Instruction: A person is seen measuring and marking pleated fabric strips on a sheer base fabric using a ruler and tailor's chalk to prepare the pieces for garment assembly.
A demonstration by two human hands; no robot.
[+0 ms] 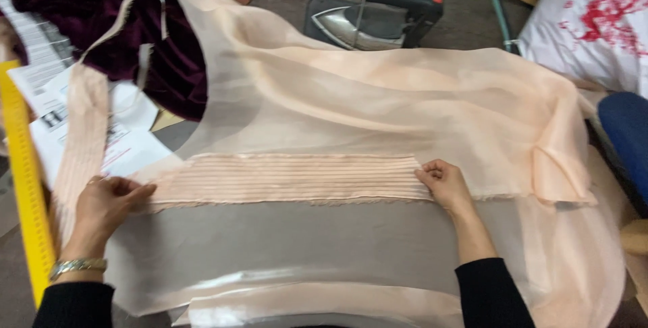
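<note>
While the left hand (pixel 108 203) and right hand (pixel 443 185) each pinched an end of the pleated peach band (pixel 287 178) mid-table, sheer peach fabric (pixel 405 108) veiled the tabletop; an iron (pixel 368 21) sat at the far edge.

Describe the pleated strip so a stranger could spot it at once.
On the grey table lies sheer peach fabric. Across its near edge runs the pleated strip, stretched between the left hand and right hand. Unlike the smooth cloth around it, it is opaque and ribbed lengthwise.
</note>
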